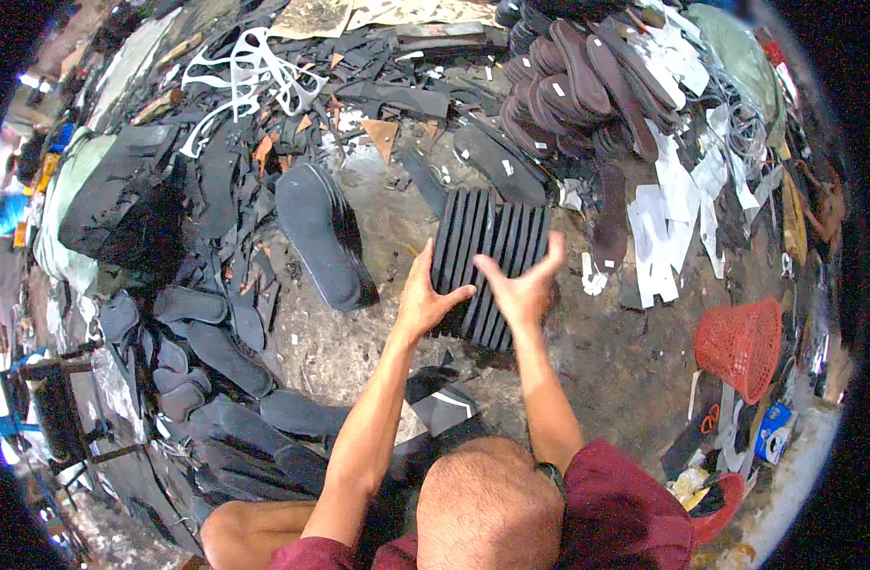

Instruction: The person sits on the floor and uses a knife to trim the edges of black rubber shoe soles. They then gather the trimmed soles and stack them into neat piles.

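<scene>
A row of dark shoe soles (492, 214), packed side by side on edge, lies on the floor in front of me. Along its left side my left hand (425, 293) is closed, its fingers against the outer edge and its thumb over the top. My right hand (524, 290) is over the right half, fingers spread, the thumb across the edges and a finger stretched past the right side. Just left of the row rests a neat stack of grey soles (316, 237). A single dark sole (501, 166) is beyond it. The underside of the row is hidden.
Brown soles (573, 85) are heaped at the far right, beside white strips (668, 223). A red basket (742, 347) tilts at right, with orange-handled scissors (709, 418) below. More grey soles (230, 356) lie at left. Black scraps (387, 95) and a white cut-out web (249, 81) are farther off.
</scene>
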